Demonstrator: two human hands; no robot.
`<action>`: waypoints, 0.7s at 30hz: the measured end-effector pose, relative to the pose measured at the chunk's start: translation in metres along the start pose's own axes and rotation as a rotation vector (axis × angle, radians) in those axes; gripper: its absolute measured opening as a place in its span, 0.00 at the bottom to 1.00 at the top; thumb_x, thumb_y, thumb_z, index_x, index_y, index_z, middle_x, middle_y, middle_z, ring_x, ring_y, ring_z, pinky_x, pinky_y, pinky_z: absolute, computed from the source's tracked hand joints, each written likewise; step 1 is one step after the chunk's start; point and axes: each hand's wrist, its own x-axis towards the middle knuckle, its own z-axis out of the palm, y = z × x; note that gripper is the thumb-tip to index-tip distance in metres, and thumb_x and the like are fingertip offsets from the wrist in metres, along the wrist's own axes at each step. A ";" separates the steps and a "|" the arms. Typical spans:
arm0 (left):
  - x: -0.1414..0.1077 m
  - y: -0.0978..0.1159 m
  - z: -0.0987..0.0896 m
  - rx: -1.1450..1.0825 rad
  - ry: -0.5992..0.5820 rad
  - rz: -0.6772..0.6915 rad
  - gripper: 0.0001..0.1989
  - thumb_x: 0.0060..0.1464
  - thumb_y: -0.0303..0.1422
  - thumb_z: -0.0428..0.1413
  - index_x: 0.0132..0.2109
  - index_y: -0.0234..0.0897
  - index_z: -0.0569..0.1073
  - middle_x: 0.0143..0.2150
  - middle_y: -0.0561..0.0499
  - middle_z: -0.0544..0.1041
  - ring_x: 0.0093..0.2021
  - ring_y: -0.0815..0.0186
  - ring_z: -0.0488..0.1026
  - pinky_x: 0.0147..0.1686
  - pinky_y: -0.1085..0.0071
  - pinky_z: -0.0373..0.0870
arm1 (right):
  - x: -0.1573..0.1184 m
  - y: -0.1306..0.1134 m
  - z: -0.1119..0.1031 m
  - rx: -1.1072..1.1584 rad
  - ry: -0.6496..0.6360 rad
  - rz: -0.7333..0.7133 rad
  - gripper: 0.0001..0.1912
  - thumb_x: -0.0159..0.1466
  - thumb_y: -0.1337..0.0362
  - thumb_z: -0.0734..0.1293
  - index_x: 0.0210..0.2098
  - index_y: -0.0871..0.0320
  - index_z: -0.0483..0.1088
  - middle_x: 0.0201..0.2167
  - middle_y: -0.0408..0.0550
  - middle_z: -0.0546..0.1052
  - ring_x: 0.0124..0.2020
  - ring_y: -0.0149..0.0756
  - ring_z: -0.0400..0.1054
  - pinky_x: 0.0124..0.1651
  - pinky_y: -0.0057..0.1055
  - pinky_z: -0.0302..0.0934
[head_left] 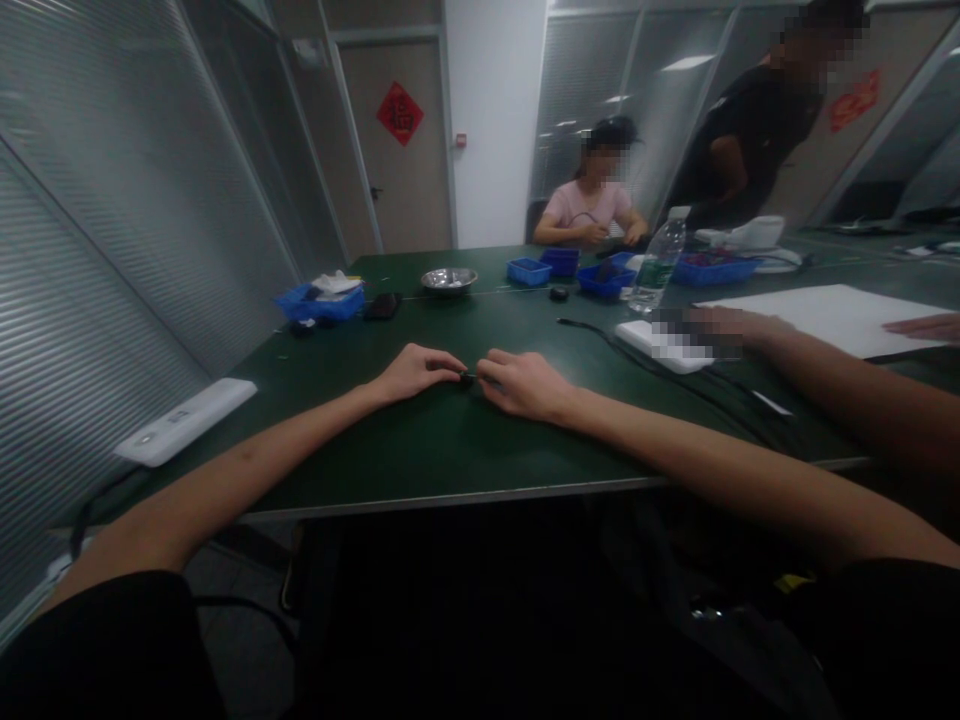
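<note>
Piece (466, 380) between hands (529, 386), shape unclear

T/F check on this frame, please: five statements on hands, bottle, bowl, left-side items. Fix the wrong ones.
1. Left hand and right hand meet near a small dark piece. True.
2. The bottle lies on its side. False: the bottle stands, cap up.
3. The metal bowl sits beyond both hands. True.
4. The left hand rests on the long white device. False: its fingertips are at the small dark piece, away from the long white device.
</note>
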 end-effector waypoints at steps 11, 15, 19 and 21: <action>-0.002 -0.002 -0.001 0.024 -0.004 0.001 0.16 0.63 0.42 0.61 0.52 0.41 0.84 0.45 0.49 0.86 0.42 0.59 0.81 0.45 0.66 0.74 | 0.003 0.003 0.008 0.030 0.008 -0.040 0.13 0.76 0.59 0.59 0.53 0.58 0.70 0.46 0.53 0.73 0.33 0.34 0.65 0.33 0.32 0.50; -0.001 -0.004 0.001 -0.006 -0.015 0.031 0.15 0.62 0.41 0.62 0.52 0.40 0.84 0.47 0.48 0.85 0.44 0.59 0.81 0.46 0.66 0.74 | 0.006 0.001 0.009 0.049 0.011 -0.025 0.14 0.76 0.59 0.59 0.54 0.58 0.68 0.47 0.53 0.73 0.33 0.34 0.65 0.33 0.31 0.51; 0.000 -0.001 0.001 -0.011 -0.032 0.066 0.13 0.64 0.39 0.61 0.51 0.41 0.84 0.49 0.48 0.84 0.48 0.59 0.80 0.50 0.66 0.72 | 0.006 0.002 0.010 0.078 0.003 -0.030 0.13 0.76 0.58 0.59 0.53 0.58 0.68 0.46 0.52 0.73 0.33 0.34 0.65 0.33 0.31 0.51; 0.000 0.000 0.001 -0.012 -0.040 0.067 0.14 0.64 0.39 0.60 0.52 0.41 0.84 0.49 0.47 0.84 0.48 0.59 0.79 0.50 0.65 0.72 | 0.006 0.004 0.011 0.099 0.015 -0.021 0.13 0.76 0.58 0.59 0.53 0.58 0.68 0.45 0.51 0.73 0.33 0.34 0.65 0.33 0.31 0.51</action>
